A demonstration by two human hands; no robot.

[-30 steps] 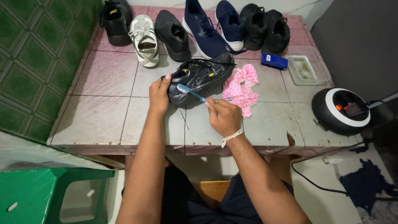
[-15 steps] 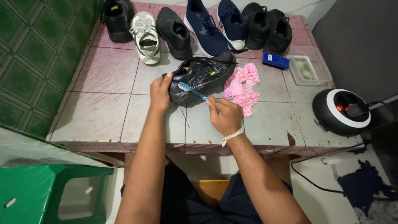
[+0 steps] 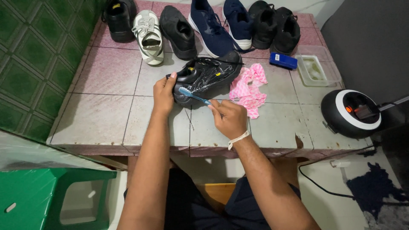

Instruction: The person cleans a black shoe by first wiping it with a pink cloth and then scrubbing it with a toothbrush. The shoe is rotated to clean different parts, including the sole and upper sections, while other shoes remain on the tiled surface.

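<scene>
My left hand [image 3: 164, 91] grips the heel end of the black shoe [image 3: 208, 76] lying on its side (streaked with foam) on the tiled table [image 3: 106, 119]. My right hand [image 3: 228, 117] pinches a blue toothbrush [image 3: 194, 96], bristles against the shoe, beside a pink cloth [image 3: 249, 87].

black shoe [image 3: 208, 76] | foam-streaked, on its side, tiled table | blue toothbrush [image 3: 194, 96] | bristles on shoe

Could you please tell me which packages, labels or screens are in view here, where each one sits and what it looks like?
Small box: far right of the table, behind the pink cloth; flat, rectangular, blue with a small white label.
Plastic tub: right of the box; clear, rectangular, open-topped.
Round device: table's right edge; black with a white ring and a small orange light.
No screens show.
</scene>
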